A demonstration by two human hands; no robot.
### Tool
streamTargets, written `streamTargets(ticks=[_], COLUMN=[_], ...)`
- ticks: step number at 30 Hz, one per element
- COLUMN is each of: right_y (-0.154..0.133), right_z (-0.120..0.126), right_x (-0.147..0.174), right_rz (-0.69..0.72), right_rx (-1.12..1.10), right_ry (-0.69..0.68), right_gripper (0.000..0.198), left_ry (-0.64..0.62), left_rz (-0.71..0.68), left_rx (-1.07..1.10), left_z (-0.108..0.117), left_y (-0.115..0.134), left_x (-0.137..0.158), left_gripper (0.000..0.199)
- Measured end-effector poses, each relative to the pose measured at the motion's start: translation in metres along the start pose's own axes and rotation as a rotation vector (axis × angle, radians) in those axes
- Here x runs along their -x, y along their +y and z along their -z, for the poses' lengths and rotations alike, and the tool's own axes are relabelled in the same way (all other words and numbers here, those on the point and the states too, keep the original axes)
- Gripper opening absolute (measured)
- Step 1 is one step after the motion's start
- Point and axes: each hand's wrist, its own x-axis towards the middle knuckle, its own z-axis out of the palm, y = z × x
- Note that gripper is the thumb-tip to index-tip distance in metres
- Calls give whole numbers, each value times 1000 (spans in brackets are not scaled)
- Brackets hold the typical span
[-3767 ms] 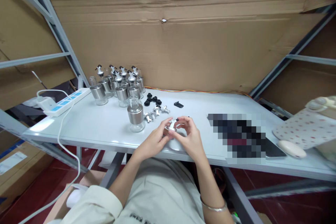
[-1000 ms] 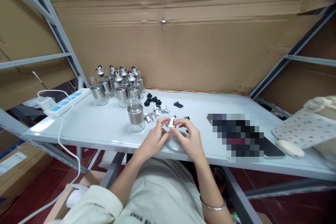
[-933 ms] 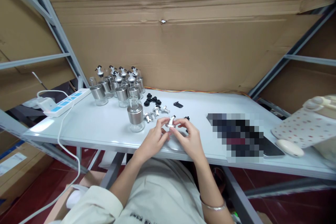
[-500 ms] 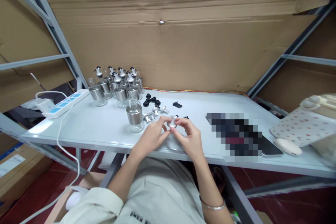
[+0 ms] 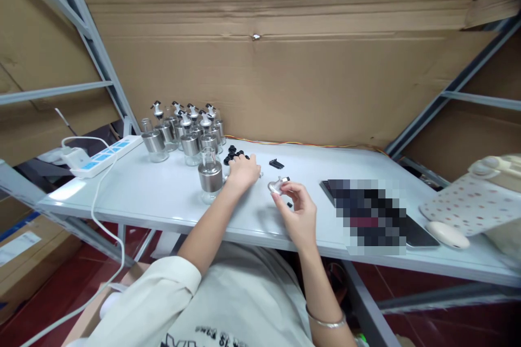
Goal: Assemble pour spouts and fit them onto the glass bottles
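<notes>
Meanwhile, I had the right hand (image 5: pixel 300 212) pinching a silver spout (image 5: pixel 274 186) above the table (image 5: pixel 334 161), while the left hand (image 5: pixel 243 171) reached down at the black stoppers (image 5: pixel 232 149), partly hiding them, so I could not tell whether it gripped one.

The single head-worn camera looks forward and down, fairly near, across the counter (image 5: pixel 158 190) toward cardboard (image 5: pixel 268 84), edges perhaps blurred.
</notes>
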Motion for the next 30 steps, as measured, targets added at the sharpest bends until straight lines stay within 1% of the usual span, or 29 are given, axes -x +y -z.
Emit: streamTargets(ticks=[4,13,17,25,28,30], right_y=[0,-1,0,-1,-3,-4], right_z=[0,1,1,0,0,1], right_x=[0,0,1,1,0,0], right_rz=[-10,-39,-43,-39,-38,-34], right_rx=[20,30,34,8,-18,-50], right_ry=[-10,-16,-24,12,42,80], right_gripper=[14,14,13,14,13,14], left_ry=[-16,-10,-16,36,148,244], left_rz=[26,56,30,-106,-218,-327], left_rx=[-32,-56,-42,-12,77,219], left_z=[-5,-9,-10,1,4,0], left_y=[-3,-5,-6,-4,-3,-4], left_x=[-5,-9,-10,-2,15,35], left_gripper=[48,48,48,35,31,29])
